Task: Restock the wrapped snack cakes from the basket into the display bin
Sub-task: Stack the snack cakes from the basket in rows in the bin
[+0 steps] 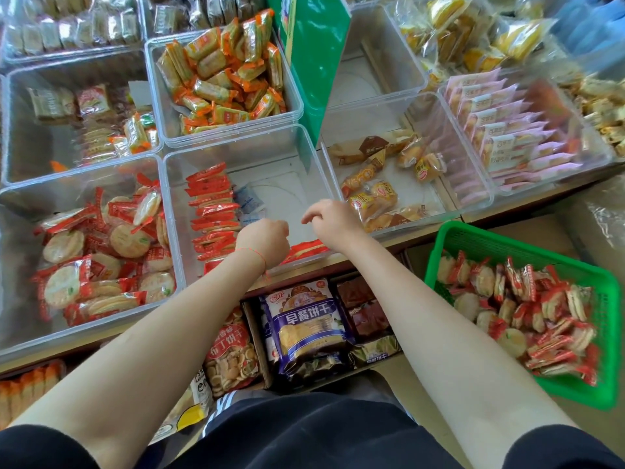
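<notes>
A green plastic basket (602, 336) at the lower right holds several red-wrapped round snack cakes (517, 309). The clear display bin (314, 157) in the middle has a row of the same red-wrapped cakes (211, 211) standing along its left side, and a few more (306, 248) lie at its front edge. Both hands reach into this bin's front. My left hand (263, 240) is curled with its fingers turned down and hidden, close to the row. My right hand (333, 221) hovers above the front cakes, fingers bent and loosely apart, with nothing seen in it.
Clear bins surround the middle one: round rice crackers (101, 265) at left, orange-wrapped packs (223, 76) behind, buns (378, 184) at right, pink packs (507, 130) beyond. A green sign (314, 45) stands upright behind the bin. Bagged biscuits (304, 326) fill the shelf below.
</notes>
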Demonstrator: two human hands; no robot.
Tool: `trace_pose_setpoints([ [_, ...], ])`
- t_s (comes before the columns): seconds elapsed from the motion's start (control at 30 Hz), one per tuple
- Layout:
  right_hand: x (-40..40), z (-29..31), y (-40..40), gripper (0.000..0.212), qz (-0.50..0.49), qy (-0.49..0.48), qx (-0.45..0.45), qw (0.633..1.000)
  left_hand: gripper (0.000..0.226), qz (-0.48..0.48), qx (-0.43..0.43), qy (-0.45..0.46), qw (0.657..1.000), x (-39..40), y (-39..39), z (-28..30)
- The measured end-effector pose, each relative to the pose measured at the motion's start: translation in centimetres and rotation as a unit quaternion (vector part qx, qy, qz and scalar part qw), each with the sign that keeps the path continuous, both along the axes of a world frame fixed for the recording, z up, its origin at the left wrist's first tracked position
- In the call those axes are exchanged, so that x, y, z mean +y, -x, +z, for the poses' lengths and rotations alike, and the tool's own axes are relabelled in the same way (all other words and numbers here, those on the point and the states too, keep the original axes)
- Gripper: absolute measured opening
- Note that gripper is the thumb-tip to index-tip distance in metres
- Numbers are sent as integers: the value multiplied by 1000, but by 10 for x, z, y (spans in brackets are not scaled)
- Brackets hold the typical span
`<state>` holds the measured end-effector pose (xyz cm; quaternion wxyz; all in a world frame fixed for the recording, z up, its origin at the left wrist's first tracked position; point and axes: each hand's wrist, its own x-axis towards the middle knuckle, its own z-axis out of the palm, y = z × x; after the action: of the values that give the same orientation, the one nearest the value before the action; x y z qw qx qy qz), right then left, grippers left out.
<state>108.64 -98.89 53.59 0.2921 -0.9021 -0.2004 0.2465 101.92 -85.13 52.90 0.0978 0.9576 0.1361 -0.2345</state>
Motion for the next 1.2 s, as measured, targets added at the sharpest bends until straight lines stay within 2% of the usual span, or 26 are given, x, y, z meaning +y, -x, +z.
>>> trace_pose_setpoints([
  [0.1, -28, -3, 3, 31, -147, -99, -94, 980, 31, 8, -157, 15, 988, -31, -16, 11],
  [0.17, -56, -12, 4, 29, -229, -109, -111, 961, 30, -17, -210, 47, 977, -60, -29, 17],
  [0.23, -91, -24, 5, 27, -290, -106, -99, 946, 29, -47, -226, 89, 969, -92, -41, 18],
  [0.33, -150, -40, 6, 22, -377, -100, -105, 915, 25, -115, -207, 155, 959, -149, -57, 10],
  [0.43, -207, -60, 9, 18, -462, -82, -105, 877, 22, -184, -144, 212, 949, -208, -68, -9],
  [0.53, -267, -91, 14, 15, -500, -21, -33, 865, 26, -235, -62, 243, 939, -263, -76, -36],
  [0.6, -301, -112, 19, 20, -514, 16, 27, 857, 29, -235, -10, 243, 941, -294, -81, -52],
  [0.67, -328, -130, 20, 37, -511, 50, 59, 856, 29, -202, 47, 249, 946, -321, -87, -67],
  [0.73, -347, -146, 18, 51, -481, 59, 51, 873, 29, -112, 110, 305, 939, -342, -96, -81],
  [0.83, -363, -167, 8, 63, -421, 96, 3, 902, 30, 55, 202, 403, 891, -362, -112, -101],
  [0.9, -364, -177, 0, 59, -376, 176, -32, 909, 39, 83, 236, 408, 878, -366, -120, -112],
  [1.03, -361, -186, -13, 54, -322, 316, -59, 891, 42, 120, 256, 373, 883, -366, -129, -123],
  [1.13, -371, -187, -17, 45, -308, 360, -103, 875, 39, 153, 268, 370, 876, -368, -132, -123],
  [1.2, -380, -187, -19, 44, -318, 367, -91, 869, 37, 165, 260, 362, 880, -372, -134, -123],
])
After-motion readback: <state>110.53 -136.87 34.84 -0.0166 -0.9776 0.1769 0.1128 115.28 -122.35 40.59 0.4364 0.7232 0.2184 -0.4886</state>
